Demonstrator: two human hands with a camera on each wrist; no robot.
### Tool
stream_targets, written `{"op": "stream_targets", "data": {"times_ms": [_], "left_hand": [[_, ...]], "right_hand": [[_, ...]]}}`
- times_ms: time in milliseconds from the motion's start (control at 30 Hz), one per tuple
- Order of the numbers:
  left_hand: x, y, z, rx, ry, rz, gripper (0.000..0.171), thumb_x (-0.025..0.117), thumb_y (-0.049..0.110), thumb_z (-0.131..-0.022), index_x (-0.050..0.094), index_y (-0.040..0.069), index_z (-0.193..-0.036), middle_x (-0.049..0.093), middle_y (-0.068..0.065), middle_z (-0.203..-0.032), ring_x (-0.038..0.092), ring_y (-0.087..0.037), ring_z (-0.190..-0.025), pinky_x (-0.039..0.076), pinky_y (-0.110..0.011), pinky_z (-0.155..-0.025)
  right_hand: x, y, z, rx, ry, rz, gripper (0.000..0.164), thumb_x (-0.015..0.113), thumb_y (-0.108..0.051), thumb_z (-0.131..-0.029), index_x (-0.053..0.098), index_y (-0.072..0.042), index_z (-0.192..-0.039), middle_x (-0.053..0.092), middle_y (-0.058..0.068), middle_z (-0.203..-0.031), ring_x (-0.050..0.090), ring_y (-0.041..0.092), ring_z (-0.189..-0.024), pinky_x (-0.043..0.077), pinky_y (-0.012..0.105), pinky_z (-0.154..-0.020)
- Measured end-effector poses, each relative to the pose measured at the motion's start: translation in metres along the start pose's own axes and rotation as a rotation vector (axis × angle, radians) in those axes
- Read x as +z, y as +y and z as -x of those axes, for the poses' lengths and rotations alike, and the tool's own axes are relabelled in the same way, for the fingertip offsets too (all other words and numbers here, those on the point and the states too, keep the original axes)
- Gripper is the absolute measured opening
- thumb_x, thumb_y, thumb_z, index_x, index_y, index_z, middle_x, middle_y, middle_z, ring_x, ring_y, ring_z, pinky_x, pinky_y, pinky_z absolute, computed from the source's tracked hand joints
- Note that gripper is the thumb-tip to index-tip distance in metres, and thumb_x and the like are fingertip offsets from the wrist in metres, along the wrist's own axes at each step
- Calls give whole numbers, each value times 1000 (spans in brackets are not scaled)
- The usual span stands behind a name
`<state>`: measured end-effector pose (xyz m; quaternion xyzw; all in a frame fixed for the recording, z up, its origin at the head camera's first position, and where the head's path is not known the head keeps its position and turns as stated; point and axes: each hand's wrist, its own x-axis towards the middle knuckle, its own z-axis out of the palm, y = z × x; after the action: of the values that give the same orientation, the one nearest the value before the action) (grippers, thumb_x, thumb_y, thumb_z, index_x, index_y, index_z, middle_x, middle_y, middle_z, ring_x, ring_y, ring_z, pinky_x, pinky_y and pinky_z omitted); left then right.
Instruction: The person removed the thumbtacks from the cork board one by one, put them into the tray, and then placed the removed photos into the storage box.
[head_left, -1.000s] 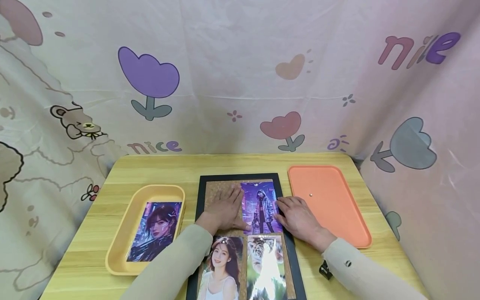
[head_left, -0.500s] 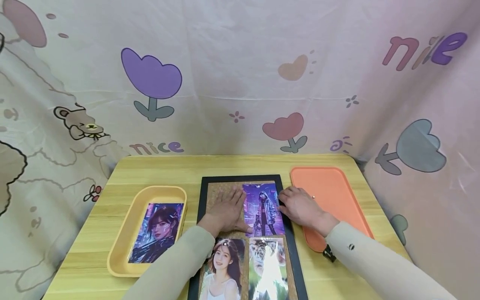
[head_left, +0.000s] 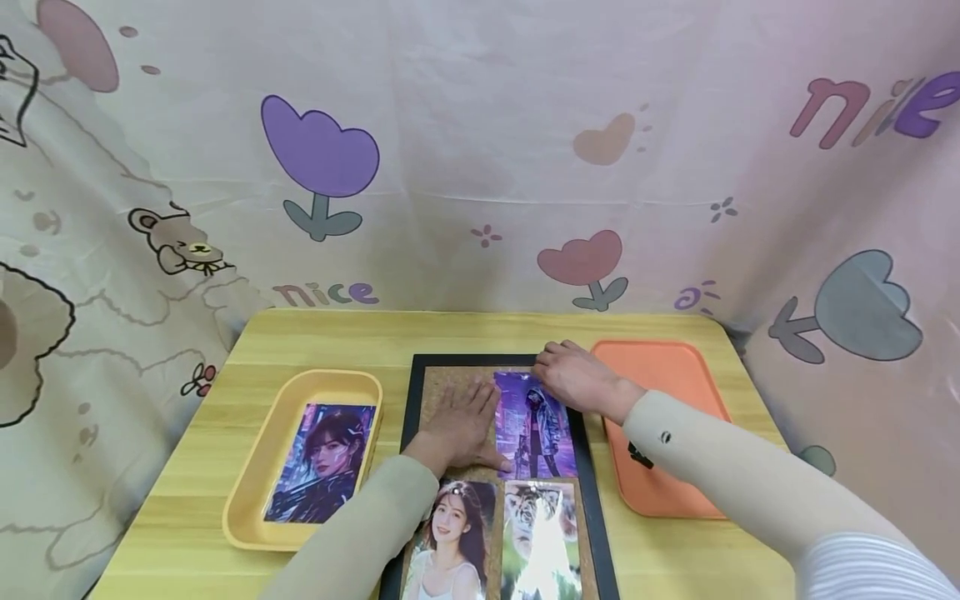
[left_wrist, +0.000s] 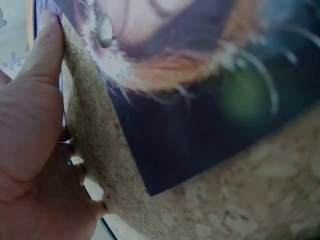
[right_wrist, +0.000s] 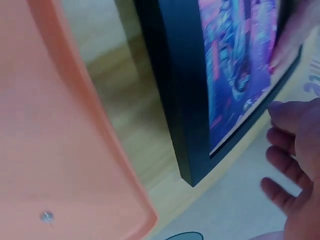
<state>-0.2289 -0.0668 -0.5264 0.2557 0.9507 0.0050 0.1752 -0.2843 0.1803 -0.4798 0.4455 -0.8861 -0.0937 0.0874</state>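
In the head view, a black-framed cork board (head_left: 459, 377) bears several photos. My left hand (head_left: 461, 429) lies spread on the cork at the left side of a purple photo of a hooded figure (head_left: 534, 429), thumb at its lower left edge. A small pin (head_left: 524, 377) shows at this photo's top. My right hand (head_left: 581, 379) is at the frame's upper right corner. The right wrist view shows its fingers (right_wrist: 282, 162) loosely curled beside the frame, holding nothing visible. Below lie a pinned portrait photo (head_left: 452, 546) and a tiger photo (head_left: 542, 533) with glare.
To the left, a yellow tray (head_left: 247, 487) holds another purple photo (head_left: 322, 462). On the right sits an orange tray (head_left: 667, 487), with one small pin (right_wrist: 46, 216) lying in it. A printed curtain (head_left: 465, 150) closes off the table's back and sides.
My right hand has moved up along the purple photo's right edge to the upper right corner. My left hand stays spread in place. The whole head view has shifted slightly.
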Motion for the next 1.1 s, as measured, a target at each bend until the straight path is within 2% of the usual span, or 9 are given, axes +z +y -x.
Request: {"op": "stream_targets", "data": {"times_ms": [133,267,467,700,867,1100], "left_hand": [[0,-1,1,7,-1,15,133,57,93,-77,8,13,-171,3,-6,-178,-1,-29,-165,5,-61,-132],[1,0,1,12,-5,35,132,58,92,-78,8,13,-171,2,-6,-178,-2,-29,-165,4,-60,-132],[0,0,2,-6,-9,39,132,58,92,-78,7,14,-171,1,-5,-179,-3,-27,-165,4,-59,-132],[-1,2,3,-2,-10,35,132,58,92,-77,8,15,-171,1,-3,-179,-3,-26,-165,4,-59,-132],[-1,3,4,-5,-8,50,131,60,91,-77,9,15,-171,2,-2,-179,-2,-26,-165,3,-58,-132],[0,1,3,-15,-19,50,131,58,91,-77,7,16,-171,0,-1,-179,-4,-25,-165,2,-58,-132]], "right_hand": [[8,8,-14,-113,-30,98,12,69,-17,-102,79,-15,-109,76,-3,-103,62,20,-94,50,36,-80],[16,16,-21,-206,-41,176,11,73,-19,-99,79,-16,-108,76,-3,-103,61,20,-95,51,37,-83],[21,25,-34,-305,-37,223,16,73,-23,-99,79,-16,-112,75,-3,-107,61,20,-97,52,38,-86],[26,30,-43,-413,-65,292,20,69,-25,-100,78,-17,-117,74,-2,-108,60,21,-97,52,37,-84],[30,33,-47,-488,-34,344,16,69,-24,-99,77,-18,-111,74,-5,-105,60,20,-96,50,36,-81],[36,39,-52,-577,27,337,11,69,-22,-98,76,-17,-105,74,-5,-104,59,20,-98,49,36,-80]]}}
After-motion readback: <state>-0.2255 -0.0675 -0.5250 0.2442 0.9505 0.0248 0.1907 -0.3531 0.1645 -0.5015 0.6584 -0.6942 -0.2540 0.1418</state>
